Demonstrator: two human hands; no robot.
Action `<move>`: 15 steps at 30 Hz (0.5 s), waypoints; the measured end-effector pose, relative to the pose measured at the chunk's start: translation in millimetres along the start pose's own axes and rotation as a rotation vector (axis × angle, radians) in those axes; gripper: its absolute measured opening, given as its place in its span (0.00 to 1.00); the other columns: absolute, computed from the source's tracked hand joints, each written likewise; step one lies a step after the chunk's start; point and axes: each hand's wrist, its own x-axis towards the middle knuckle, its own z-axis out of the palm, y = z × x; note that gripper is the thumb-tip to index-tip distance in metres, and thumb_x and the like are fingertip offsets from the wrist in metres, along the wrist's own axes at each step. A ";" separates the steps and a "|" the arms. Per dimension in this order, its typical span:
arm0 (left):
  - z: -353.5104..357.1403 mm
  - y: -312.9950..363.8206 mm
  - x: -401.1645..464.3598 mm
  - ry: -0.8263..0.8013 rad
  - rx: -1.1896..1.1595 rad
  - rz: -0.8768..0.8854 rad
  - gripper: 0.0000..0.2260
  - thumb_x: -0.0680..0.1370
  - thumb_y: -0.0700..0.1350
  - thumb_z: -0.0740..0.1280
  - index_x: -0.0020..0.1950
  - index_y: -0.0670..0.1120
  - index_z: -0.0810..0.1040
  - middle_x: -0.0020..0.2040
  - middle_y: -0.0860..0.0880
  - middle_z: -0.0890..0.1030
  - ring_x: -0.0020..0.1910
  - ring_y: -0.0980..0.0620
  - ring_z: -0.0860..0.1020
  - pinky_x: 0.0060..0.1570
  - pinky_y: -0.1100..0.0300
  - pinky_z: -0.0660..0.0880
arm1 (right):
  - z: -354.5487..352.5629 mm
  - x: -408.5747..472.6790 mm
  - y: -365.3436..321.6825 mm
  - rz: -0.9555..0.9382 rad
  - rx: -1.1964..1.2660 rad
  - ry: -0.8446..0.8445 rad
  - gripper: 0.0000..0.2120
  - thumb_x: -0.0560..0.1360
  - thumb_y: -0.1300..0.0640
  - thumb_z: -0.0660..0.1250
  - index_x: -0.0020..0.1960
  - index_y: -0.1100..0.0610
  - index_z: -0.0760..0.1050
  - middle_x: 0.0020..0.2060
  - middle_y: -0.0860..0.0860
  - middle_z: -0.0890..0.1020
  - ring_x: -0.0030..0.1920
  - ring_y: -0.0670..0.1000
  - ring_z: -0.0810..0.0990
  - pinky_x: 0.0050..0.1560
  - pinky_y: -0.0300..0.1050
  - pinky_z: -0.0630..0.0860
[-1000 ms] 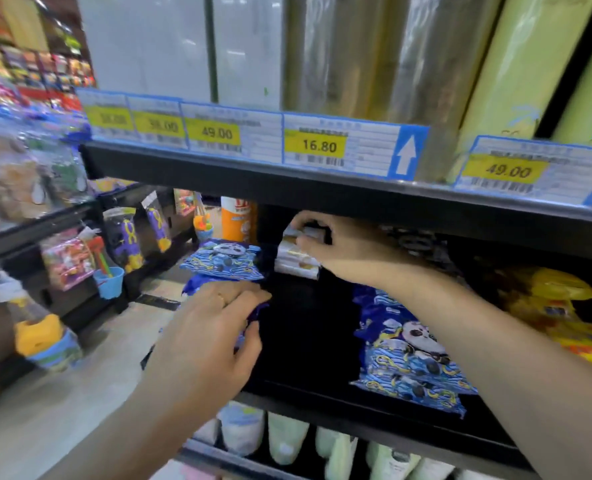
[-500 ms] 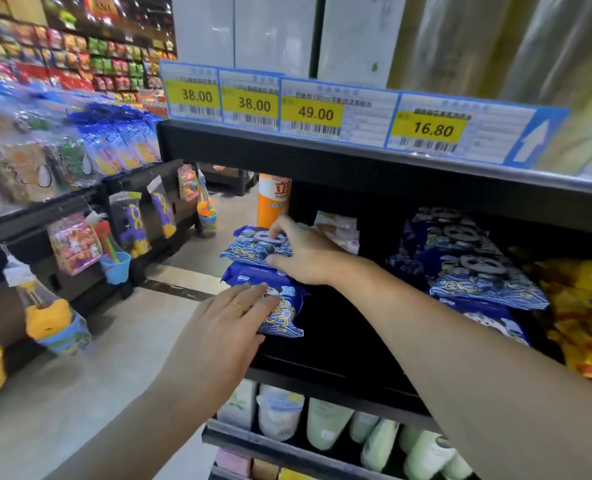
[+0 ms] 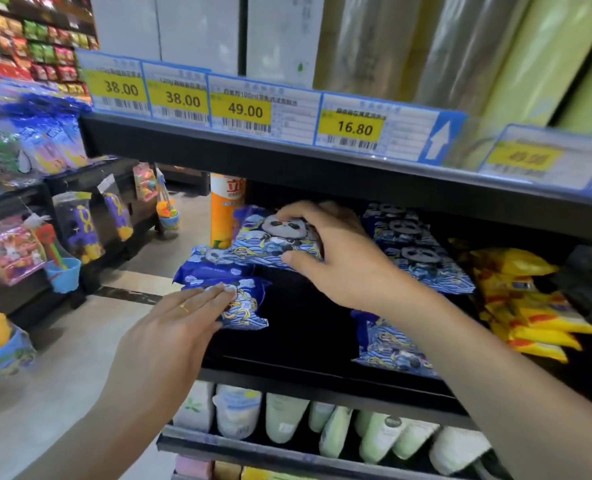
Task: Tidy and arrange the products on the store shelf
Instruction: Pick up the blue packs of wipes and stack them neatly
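Observation:
On the black middle shelf (image 3: 305,362) lie blue packs printed with pandas. My right hand (image 3: 332,251) grips one blue panda pack (image 3: 273,237) at the shelf's left end, thumb under its edge, lifted and tilted above another pack. My left hand (image 3: 176,327) rests flat, fingers spread, on a lower blue pack (image 3: 242,303) at the shelf's front left corner. A stack of the same blue packs (image 3: 412,251) stands to the right, and one more blue pack (image 3: 388,341) lies near the front edge under my right forearm.
Yellow packs (image 3: 523,299) fill the shelf's right side. An orange canister (image 3: 223,209) stands behind the left end. Price tags (image 3: 246,109) line the shelf above. White and green pouches (image 3: 287,414) sit on the shelf below. Toy bags (image 3: 14,251) hang across the aisle at left.
My right hand left the white packs at the back, moved onto the left pile and has lifted its top blue panda pack. My left hand stays on the lower pack. My view shifted left.

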 end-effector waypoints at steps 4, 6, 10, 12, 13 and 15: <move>-6.7 21.2 12.0 0.033 -0.038 -0.025 0.20 0.76 0.39 0.75 0.68 0.48 0.83 0.62 0.50 0.85 0.63 0.42 0.83 0.48 0.42 0.84 | -49.2 -70.5 33.1 0.005 -0.057 0.013 0.20 0.78 0.43 0.68 0.66 0.29 0.66 0.60 0.47 0.78 0.62 0.49 0.75 0.61 0.52 0.75; -5.7 33.9 21.0 0.056 -0.035 -0.021 0.20 0.77 0.40 0.75 0.69 0.49 0.82 0.62 0.50 0.85 0.62 0.41 0.82 0.48 0.43 0.84 | -61.4 -102.6 53.0 0.020 -0.095 0.050 0.21 0.77 0.42 0.68 0.67 0.30 0.67 0.63 0.41 0.75 0.66 0.47 0.72 0.65 0.49 0.72; -1.9 55.1 50.5 0.060 -0.009 -0.011 0.20 0.79 0.43 0.72 0.70 0.54 0.80 0.60 0.49 0.85 0.61 0.40 0.80 0.46 0.47 0.81 | -65.6 -135.4 85.0 0.041 -0.111 0.045 0.21 0.79 0.46 0.70 0.68 0.33 0.69 0.62 0.33 0.70 0.67 0.44 0.68 0.65 0.44 0.67; 0.7 62.5 72.7 0.044 0.013 0.024 0.19 0.80 0.45 0.71 0.71 0.54 0.79 0.59 0.45 0.84 0.59 0.36 0.80 0.47 0.43 0.81 | -65.9 -137.7 93.2 0.062 -0.108 0.043 0.20 0.79 0.46 0.69 0.69 0.34 0.69 0.61 0.33 0.70 0.65 0.43 0.67 0.64 0.43 0.65; 3.3 66.5 85.1 0.046 0.016 0.043 0.19 0.80 0.45 0.70 0.71 0.53 0.79 0.59 0.42 0.84 0.58 0.34 0.81 0.47 0.42 0.82 | -66.6 -138.0 96.0 0.065 -0.117 0.047 0.20 0.79 0.47 0.70 0.69 0.35 0.70 0.60 0.33 0.70 0.64 0.44 0.67 0.63 0.41 0.64; 7.8 77.9 109.8 0.040 0.016 0.055 0.20 0.82 0.46 0.69 0.74 0.55 0.77 0.62 0.39 0.84 0.58 0.33 0.81 0.48 0.44 0.80 | -67.7 -139.3 99.5 0.053 -0.134 0.057 0.21 0.79 0.47 0.70 0.69 0.35 0.70 0.58 0.34 0.70 0.62 0.43 0.66 0.62 0.35 0.61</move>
